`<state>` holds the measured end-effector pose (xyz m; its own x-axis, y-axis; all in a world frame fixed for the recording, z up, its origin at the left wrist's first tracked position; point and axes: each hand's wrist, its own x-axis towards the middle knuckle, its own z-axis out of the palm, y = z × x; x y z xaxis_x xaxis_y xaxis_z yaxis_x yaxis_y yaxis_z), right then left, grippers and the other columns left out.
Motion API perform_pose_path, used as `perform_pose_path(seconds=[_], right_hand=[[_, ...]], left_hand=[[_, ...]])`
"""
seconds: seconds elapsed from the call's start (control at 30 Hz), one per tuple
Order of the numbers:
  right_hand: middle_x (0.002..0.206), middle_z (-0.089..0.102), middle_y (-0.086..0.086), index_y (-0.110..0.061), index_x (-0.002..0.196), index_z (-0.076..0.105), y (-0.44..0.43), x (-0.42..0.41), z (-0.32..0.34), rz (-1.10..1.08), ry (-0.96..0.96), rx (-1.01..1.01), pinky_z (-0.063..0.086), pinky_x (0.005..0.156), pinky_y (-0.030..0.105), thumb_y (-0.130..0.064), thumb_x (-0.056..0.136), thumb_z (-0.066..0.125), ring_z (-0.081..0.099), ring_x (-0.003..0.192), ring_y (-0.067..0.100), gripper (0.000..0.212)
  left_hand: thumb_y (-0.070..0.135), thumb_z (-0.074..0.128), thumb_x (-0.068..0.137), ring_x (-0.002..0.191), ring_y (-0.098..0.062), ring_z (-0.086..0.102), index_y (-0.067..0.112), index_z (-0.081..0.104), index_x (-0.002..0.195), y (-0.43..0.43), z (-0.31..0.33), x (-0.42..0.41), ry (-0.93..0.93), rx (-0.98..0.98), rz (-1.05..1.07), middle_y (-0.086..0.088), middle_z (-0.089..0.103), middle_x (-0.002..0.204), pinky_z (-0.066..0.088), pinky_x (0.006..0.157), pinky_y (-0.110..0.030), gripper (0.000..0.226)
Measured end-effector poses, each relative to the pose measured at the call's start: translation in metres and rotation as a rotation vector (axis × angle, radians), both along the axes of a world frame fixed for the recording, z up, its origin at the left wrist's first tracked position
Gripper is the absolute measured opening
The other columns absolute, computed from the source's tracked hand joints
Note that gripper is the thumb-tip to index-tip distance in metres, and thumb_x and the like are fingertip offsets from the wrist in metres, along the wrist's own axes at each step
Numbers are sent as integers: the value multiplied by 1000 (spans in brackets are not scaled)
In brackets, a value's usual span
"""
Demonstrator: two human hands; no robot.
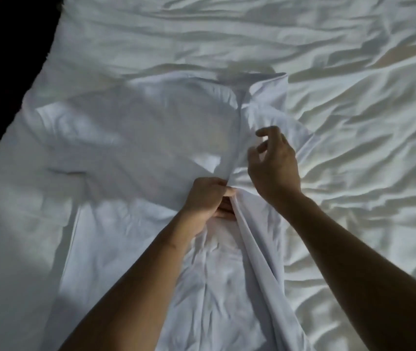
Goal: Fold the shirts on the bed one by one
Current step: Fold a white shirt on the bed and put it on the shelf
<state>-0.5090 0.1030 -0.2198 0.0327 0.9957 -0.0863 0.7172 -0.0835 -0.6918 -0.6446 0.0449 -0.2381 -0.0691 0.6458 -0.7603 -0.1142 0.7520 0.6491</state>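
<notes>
pinches the open front edge of the white shirt (pixel 131 138) with the left hand (pixel 206 198), thumb and curled fingers clenched on the cloth at mid-chest, lifting a long fold off the body. holds the right hand (pixel 274 168) just beyond it over the front opening, grasping nothing, fingers loosely bent and spread. has the shirt laid face up along the middle of the bed (pixel 353 72), collar (pixel 265 87) toward the far edge, hem toward the near edge, one sleeve (pixel 57 117) out toward the left edge.
</notes>
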Motion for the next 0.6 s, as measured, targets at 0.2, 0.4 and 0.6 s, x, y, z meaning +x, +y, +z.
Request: perform_pose_path(seconds=[0.2,0.4,0.6], right_hand=[[86,65,1,-21,88,61,-137,23,-9,44,-134,-50,42,61,33,-28,97,62,64,77,31,12],[92,69,-1,-21,101,59,-211,36,-2,155,-311,-146,51,64,36,-44,95,60,68,84,30,24],[99,71,6,-26,120,48,-258,52,18,176,-475,-380,39,70,36,-55,100,43,69,92,33,36]], left_hand=[[-10,65,89,62,-37,72,-7,73,100,4,-10,1,-14,-30,-7,-28,72,82,62,53,-44,14],[-1,78,81,84,-42,77,-7,75,99,0,-26,1,140,83,-23,-26,76,92,63,76,-60,20],[2,71,92,87,-37,76,-3,73,102,-14,-23,14,181,181,49,-21,76,96,66,72,-44,12]])
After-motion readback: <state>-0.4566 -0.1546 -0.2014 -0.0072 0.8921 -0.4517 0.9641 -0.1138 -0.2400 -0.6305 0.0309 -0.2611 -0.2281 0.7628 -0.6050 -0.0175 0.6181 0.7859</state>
